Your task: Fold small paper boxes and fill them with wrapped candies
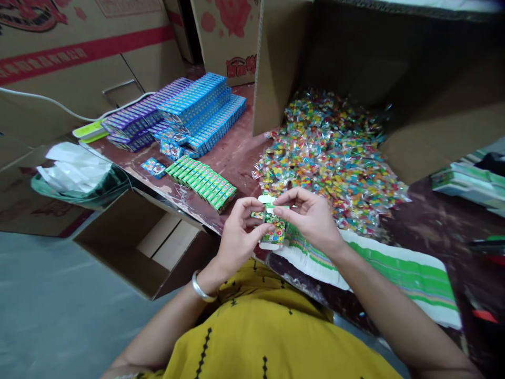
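A small green box (273, 231) is being held above the table (434, 231) edge, gripped from the left by the left hand (239, 234) and pinched at its white top flap by the right hand (310, 216). A candy heap (335, 152) is lying just beyond, a row of green boxes (201, 179) to the left, and flat cartons (394, 268) beneath the hands.

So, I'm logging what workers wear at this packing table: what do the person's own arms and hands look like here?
Both forearms are bare, with no sleeves reaching them and no gloves. The left hand has a plain silver-coloured bangle around its wrist. The right hand shows no ring, watch or band in this view. Below the arms is a mustard-yellow garment with small black stitched marks.
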Tool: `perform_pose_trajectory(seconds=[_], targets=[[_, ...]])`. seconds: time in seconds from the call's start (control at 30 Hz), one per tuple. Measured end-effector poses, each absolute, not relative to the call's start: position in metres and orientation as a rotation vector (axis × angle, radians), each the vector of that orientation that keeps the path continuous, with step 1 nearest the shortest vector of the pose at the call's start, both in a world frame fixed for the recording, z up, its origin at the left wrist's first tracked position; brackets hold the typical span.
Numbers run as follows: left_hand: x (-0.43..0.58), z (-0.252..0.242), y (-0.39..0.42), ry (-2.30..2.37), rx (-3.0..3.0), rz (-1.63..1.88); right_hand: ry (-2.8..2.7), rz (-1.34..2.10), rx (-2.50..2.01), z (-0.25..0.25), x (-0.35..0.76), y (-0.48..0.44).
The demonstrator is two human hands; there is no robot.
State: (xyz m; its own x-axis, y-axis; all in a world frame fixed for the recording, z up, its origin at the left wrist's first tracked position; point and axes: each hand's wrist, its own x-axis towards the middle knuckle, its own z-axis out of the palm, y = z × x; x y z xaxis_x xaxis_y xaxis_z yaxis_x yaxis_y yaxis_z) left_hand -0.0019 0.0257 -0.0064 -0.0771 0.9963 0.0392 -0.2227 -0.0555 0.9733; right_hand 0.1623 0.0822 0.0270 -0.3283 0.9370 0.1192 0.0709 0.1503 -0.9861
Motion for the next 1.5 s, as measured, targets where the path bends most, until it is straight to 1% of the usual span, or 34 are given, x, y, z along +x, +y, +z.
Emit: perform_pose_trajectory(seconds=[0.3,0.43,0.57,0.67,0.77,0.8,0.87,0.97,1.07,1.2,1.37,1.5], targets=[[-0.004,-0.005,0.025,1.116,1.189,1.357,-1.635,1.45,-1.078,0.036,0.17,0.103],[-0.007,-0.001,0.025,1.094,1.17,1.264,-1.738,1.298,-1.044,0.036,0.168,0.098],[-0.008,-0.003,0.023,1.11,1.104,1.276,-1.884,1.137,-0.955,0.03,0.168,0.083],[-0.012,-0.009,0.02,1.109,1.069,1.27,-2.024,1.122,-0.926,0.027,0.175,0.082],[-0.023,-0.016,0.018,1.149,0.994,1.293,-2.129,1.115,-0.962,0.026,0.184,0.101],[-0.028,-0.017,0.018,1.184,0.966,1.317,-2.127,1.066,-1.009,0.025,0.186,0.112],[-0.038,-0.018,0.019,1.262,0.926,1.389,-2.168,0.85,-1.098,0.02,0.188,0.138],[-0.051,-0.016,0.021,1.297,0.866,1.516,-2.492,0.644,-1.146,0.008,0.179,0.174],[-0.057,-0.012,0.023,1.228,0.747,1.584,-2.827,0.518,-1.04,-0.004,0.16,0.199],[-0.059,-0.008,0.025,1.178,0.679,1.538,-3.152,0.37,-0.883,-0.01,0.14,0.218],[-0.06,-0.012,0.028,1.119,0.678,1.485,-3.19,0.215,-0.932,-0.006,0.134,0.232],[-0.06,-0.022,0.031,1.156,0.865,1.497,-3.089,0.096,-1.058,-0.003,0.144,0.233]])
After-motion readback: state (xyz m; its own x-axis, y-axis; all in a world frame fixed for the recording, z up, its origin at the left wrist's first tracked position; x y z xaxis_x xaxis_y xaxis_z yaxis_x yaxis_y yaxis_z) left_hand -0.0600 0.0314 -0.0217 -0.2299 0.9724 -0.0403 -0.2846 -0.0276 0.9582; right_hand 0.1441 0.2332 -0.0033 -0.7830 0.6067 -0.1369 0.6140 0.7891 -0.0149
